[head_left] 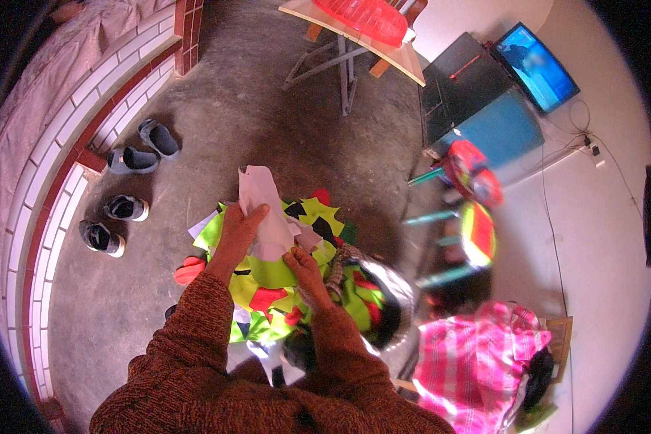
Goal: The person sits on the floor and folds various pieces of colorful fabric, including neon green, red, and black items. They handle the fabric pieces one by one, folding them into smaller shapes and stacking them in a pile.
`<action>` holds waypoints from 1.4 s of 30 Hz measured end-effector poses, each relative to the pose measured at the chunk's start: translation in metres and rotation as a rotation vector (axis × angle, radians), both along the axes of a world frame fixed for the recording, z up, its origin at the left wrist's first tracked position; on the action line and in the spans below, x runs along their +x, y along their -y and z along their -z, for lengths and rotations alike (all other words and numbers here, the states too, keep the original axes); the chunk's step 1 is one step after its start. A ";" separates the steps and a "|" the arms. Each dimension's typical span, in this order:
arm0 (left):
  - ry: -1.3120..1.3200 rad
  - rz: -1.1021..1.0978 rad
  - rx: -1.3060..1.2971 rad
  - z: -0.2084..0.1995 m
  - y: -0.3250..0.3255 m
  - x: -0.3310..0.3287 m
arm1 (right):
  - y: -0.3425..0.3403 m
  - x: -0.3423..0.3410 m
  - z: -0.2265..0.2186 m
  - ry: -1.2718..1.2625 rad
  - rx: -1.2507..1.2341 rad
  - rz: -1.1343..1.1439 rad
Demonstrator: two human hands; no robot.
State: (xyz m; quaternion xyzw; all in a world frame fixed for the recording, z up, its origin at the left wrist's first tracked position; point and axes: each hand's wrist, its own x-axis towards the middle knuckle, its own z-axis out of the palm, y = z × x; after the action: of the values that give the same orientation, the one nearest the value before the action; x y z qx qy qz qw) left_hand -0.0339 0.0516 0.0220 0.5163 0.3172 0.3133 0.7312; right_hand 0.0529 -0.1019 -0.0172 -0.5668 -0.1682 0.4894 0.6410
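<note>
My left hand (237, 230) grips a pale pink piece of paper or cloth (265, 211) and holds it upright above my lap. My right hand (302, 266) pinches the lower edge of the same piece. Beneath both hands lies a heap of bright scraps (282, 289) in neon yellow-green, red and black. Both forearms are in a rust-brown knitted sleeve. A shiny metal bowl (394, 289) sits right of the heap, partly under it.
Two pairs of shoes (123, 195) stand on the concrete floor at the left by a tiled ledge. A folding table (354, 43) with a red tray is ahead. Colourful stools (470, 210), a pink checked bag (477, 362) and a lit screen (535, 65) are at the right.
</note>
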 end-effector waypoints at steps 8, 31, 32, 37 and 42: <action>0.000 -0.013 -0.011 -0.008 0.002 -0.001 | 0.005 0.006 0.015 0.031 -0.010 -0.024; 0.055 -0.163 0.033 0.000 -0.003 -0.001 | 0.006 0.015 0.011 -0.147 0.003 0.114; 0.092 -0.160 0.021 0.003 -0.003 0.001 | 0.008 0.017 0.011 -0.149 -0.016 0.113; 0.057 -0.151 0.101 0.014 -0.008 0.001 | 0.012 0.020 0.012 -0.182 -0.039 0.116; -0.037 -0.242 0.056 0.004 -0.006 0.002 | 0.010 0.018 0.004 -0.152 -0.068 0.186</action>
State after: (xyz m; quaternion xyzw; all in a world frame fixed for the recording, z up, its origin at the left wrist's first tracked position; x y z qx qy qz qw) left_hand -0.0321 0.0579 0.0176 0.5003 0.3818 0.3984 0.6672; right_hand 0.0706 -0.1123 -0.0216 -0.5627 -0.0491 0.4746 0.6751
